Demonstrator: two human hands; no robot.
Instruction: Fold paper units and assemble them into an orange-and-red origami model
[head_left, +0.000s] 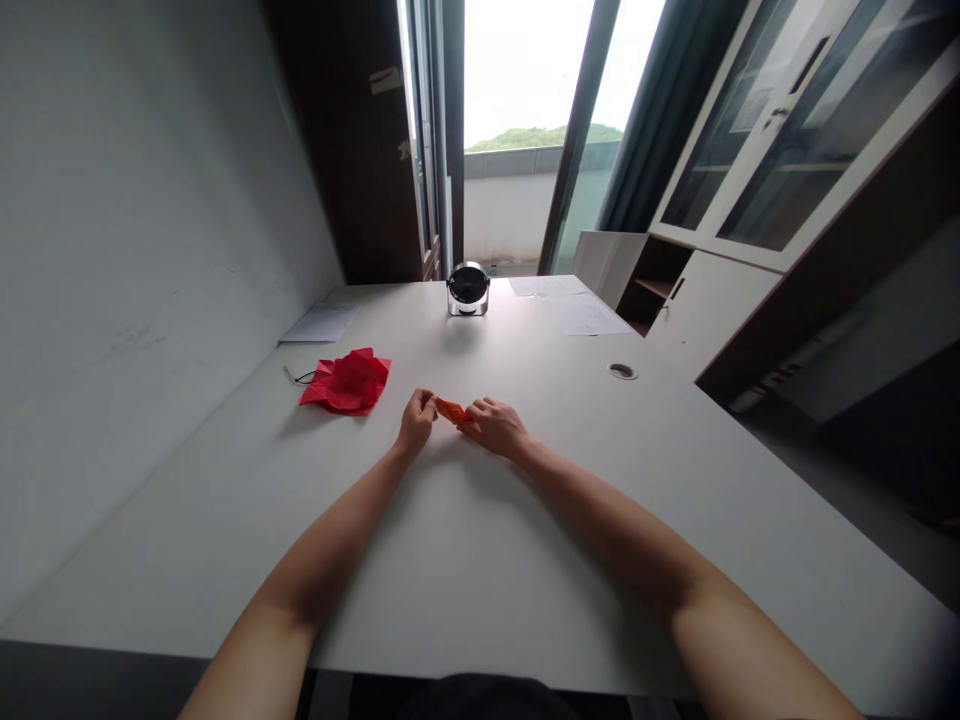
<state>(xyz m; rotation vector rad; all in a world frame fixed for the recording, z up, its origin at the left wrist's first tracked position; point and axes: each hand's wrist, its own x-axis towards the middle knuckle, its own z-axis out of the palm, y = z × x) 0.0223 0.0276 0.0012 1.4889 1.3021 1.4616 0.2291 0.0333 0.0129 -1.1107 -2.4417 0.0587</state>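
A small piece of folded orange paper (451,410) is stretched between my two hands, just above the middle of the white table. My left hand (417,415) pinches its left end between thumb and fingers. At the other end, my right hand (494,426) is closed on the paper, and its fingers cover part of it. Left of my hands lies a crumpled sheet of red paper (349,382), apart from both.
Beyond my hands, a round black device on a metal stand (468,288) stands on the white table (465,560). Paper sheets (592,315) lie at the far right, another sheet (321,323) by the left wall. A cable hole (622,371) is at the right.
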